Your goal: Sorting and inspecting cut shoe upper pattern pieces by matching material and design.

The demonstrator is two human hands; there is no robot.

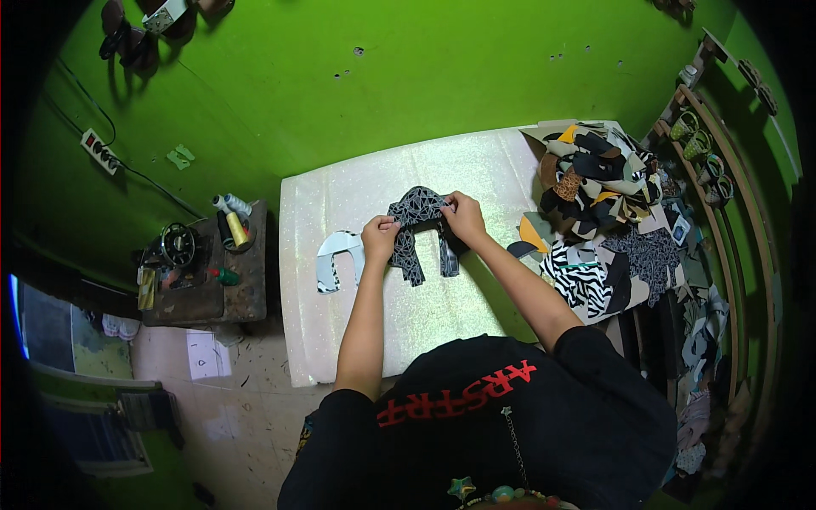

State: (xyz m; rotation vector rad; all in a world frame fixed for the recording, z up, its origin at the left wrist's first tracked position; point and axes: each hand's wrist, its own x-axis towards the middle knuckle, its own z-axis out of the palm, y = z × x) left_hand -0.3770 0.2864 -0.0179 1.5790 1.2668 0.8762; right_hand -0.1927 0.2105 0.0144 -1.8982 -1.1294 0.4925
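Observation:
Over the middle of the glittery white table (340, 200), both hands grip a curved black-and-grey patterned piece of material (417, 206). My left hand (379, 235) is closed on its left side, thumb and fingers pinched together. At the right edge, my right hand (464, 218) pinches the same piece. Below, a patterned strip (406, 259) and a darker strip (449, 257) hang toward me; whether they belong to one piece or to several overlapping ones, I cannot tell. Left of my left hand lies a pale U-shaped cutout (330, 252) with a dark-patterned inner edge.
Mixed scraps (595, 166) heap up at the table's right, with zebra-print pieces (574, 276) nearer me. On the left, a dark wooden stand (242, 293) carries a sewing machine's handwheel (178, 245) and thread cones (235, 228). A wooden rack (722, 238) with sandals runs along the right wall.

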